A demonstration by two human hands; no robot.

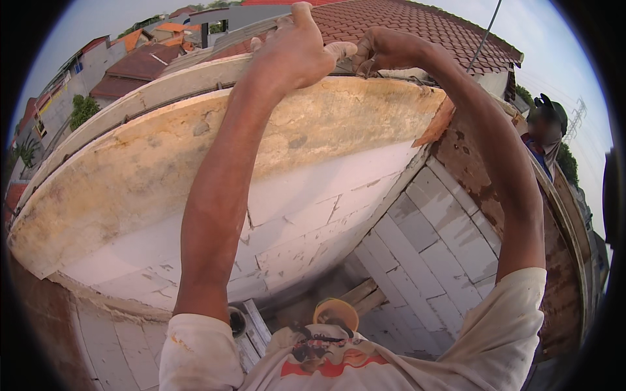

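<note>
My left hand (293,55) is raised over the top edge of a weathered, yellowish board (163,153). Its thumb stretches out to the right, apart from the other fingers, which are partly hidden behind the hand. Close beside it, my right hand (385,51) bends down with its fingers pinched together just above the same edge. Whatever those fingers hold is too small to make out. Thin dark rods (130,118) run in the narrow gap between this board and a second, pale board (163,88) behind it.
Below the board is a white block wall (293,202), meeting another block wall (430,241) at the right corner. A yellow bucket (336,314) and planks (362,296) lie far below. Another person (546,127) in a dark cap is at the right. Tiled roofs (391,32) rise beyond.
</note>
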